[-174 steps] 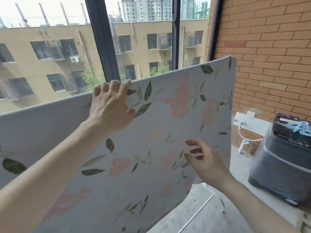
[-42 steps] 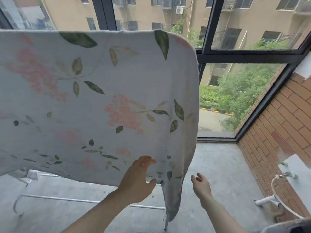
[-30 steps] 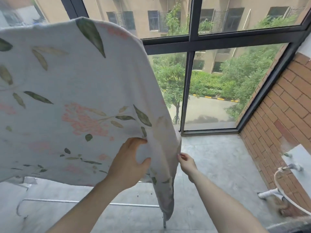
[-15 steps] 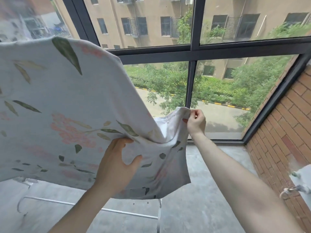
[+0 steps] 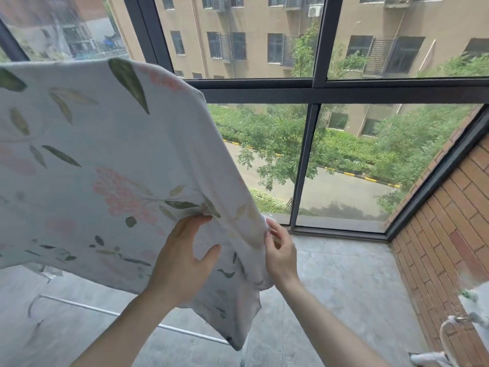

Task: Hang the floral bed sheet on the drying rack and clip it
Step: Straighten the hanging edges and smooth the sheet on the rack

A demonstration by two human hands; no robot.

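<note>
Both hands pinch the floral bed sheet (image 5: 105, 168): left hand (image 5: 182, 260), right hand (image 5: 280, 250); the sheet hides most of the drying rack (image 5: 105, 311) before the window (image 5: 304, 168).

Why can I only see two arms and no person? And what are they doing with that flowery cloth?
The camera is worn on the person's head, looking forward and down, so you only see their own arms. The left hand grips the floral bed sheet, which hangs over a drying rack. Only the rack's white bottom bar shows, standing on the grey floor. The right hand pinches the sheet's side edge. I see no clips on it yet. Behind is a big window with trees outside, and a brick wall on the right.
</note>
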